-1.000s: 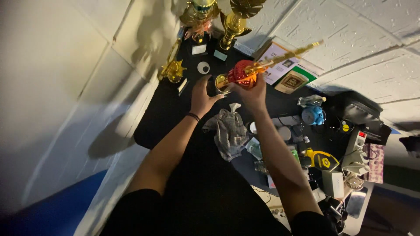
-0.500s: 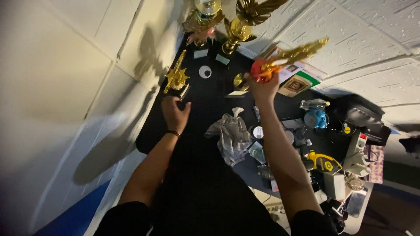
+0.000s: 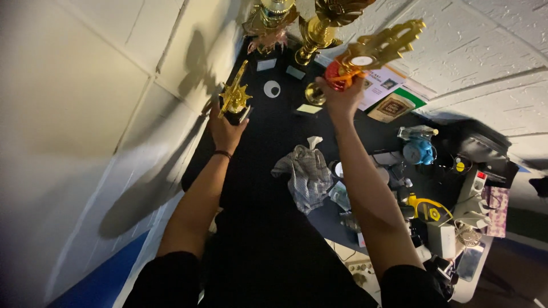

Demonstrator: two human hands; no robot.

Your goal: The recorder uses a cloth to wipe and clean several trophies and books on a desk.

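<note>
My right hand grips a gold trophy with a red middle part and lifts it, tilted to the right, above the black table. My left hand is closed on the dark base of a small gold star-shaped trophy that stands at the table's left edge by the white wall. A grey checked cloth lies crumpled on the table between my two forearms.
Two larger gold trophies stand at the far end with small white cards in front. A framed picture, a blue object, a yellow tool and several cluttered items fill the right side.
My left hand let go of the red-and-gold trophy, moved left and took hold of the small star trophy. My right hand raised the red-and-gold trophy higher and further away.
</note>
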